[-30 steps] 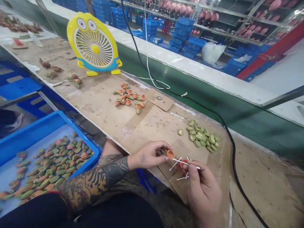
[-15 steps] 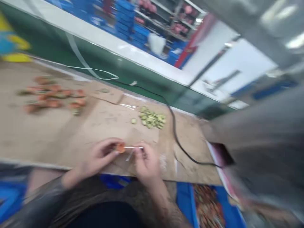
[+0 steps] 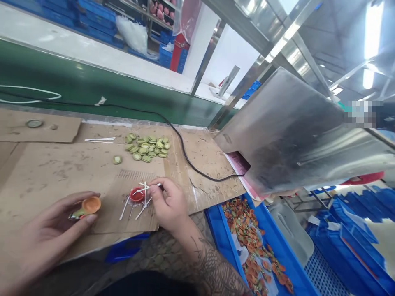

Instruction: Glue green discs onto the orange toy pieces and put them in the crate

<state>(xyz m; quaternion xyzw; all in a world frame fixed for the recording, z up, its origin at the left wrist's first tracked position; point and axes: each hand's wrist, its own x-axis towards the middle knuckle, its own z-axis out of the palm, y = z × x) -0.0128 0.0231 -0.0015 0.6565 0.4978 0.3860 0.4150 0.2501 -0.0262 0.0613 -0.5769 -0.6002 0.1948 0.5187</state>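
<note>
My left hand [image 3: 57, 226] is closed around a small orange cup-shaped piece [image 3: 91, 204] with a green part below it; its hollow faces up. My right hand [image 3: 169, 203] pinches a white cotton swab [image 3: 143, 189], whose far end is over a small round red dish [image 3: 133, 199]. Other swabs [image 3: 124, 209] lean on the dish or lie around it on the cardboard. What is inside the dish looks red; its kind I cannot tell. Beyond my right hand lies a pile of green oval pieces [image 3: 144, 149], with one single green piece [image 3: 117, 159] to its left.
Cardboard [image 3: 77, 172] covers the bench. A black cable [image 3: 185, 154] crosses it towards a metal housing [image 3: 277, 135] on the right. Several white sticks [image 3: 99, 140] lie near the back. Below right, a blue crate [image 3: 234, 246] holds many orange pieces [image 3: 253, 242].
The view has swung right. My right hand has brought the swab away from the orange piece to the red dish, and the two hands are farther apart. My left hand still holds the piece.
</note>
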